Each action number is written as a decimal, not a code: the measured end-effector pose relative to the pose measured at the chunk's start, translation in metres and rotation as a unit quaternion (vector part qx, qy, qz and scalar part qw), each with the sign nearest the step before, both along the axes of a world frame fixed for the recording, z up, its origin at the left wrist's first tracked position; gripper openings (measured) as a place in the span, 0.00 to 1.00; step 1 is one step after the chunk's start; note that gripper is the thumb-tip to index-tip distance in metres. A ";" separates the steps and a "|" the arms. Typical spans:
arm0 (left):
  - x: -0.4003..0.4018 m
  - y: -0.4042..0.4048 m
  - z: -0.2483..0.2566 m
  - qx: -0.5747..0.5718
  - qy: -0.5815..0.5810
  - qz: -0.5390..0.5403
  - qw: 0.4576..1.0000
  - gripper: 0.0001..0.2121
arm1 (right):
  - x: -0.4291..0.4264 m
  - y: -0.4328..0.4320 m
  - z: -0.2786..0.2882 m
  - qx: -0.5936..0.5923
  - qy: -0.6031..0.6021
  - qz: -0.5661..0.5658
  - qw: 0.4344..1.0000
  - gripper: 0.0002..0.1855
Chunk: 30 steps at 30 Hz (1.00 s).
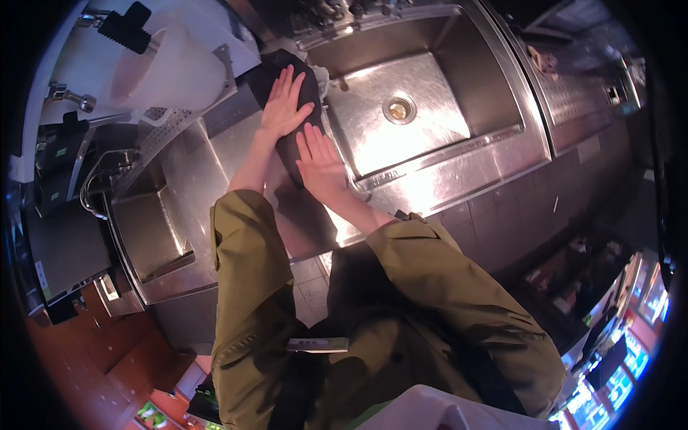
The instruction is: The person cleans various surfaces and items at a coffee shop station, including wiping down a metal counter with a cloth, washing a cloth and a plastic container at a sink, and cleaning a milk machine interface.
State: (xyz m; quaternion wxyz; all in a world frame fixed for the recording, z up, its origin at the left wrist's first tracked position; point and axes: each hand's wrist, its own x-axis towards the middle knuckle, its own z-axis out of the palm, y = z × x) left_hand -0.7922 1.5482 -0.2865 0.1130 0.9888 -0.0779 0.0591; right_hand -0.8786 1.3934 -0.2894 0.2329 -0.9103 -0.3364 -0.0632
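A dark cloth [295, 80] lies on the stainless steel counter [231, 140] along the left side of a large sink. My left hand [286, 105] rests palm down on the upper part of the cloth, fingers extended, thumb out to the right. My right hand [321, 161] lies flat, just below it, with the fingers stretched over the cloth's right side near the sink rim. Neither hand grasps anything. What lies under the palms is hidden. The steel sink [376, 123] has a round drain [399, 109] in its floor.
A white translucent container [185, 70] and a black-handled utensil [126, 29] are at the upper left. Below them are a perforated steel panel [161, 126] and a smaller sink [153, 226] with a thin faucet. Another perforated drainboard [572, 102] lies right of the large sink.
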 end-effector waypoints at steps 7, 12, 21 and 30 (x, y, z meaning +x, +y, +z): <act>-0.026 -0.051 -0.004 0.013 0.003 -0.089 0.996 0.24 | -0.049 -0.038 0.006 -0.018 -0.009 -0.072 0.997 0.29; -0.062 -0.087 -0.004 -0.016 -0.015 -0.048 0.999 0.22 | -0.067 -0.079 0.007 -0.031 0.008 -0.031 0.999 0.29; -0.087 -0.173 -0.016 -0.024 0.019 0.061 0.998 0.18 | -0.002 -0.183 0.016 0.037 0.044 0.160 0.985 0.24; 0.035 -0.335 -0.061 -0.116 0.109 0.078 0.984 0.18 | 0.125 -0.330 0.040 -0.015 0.095 0.187 0.978 0.17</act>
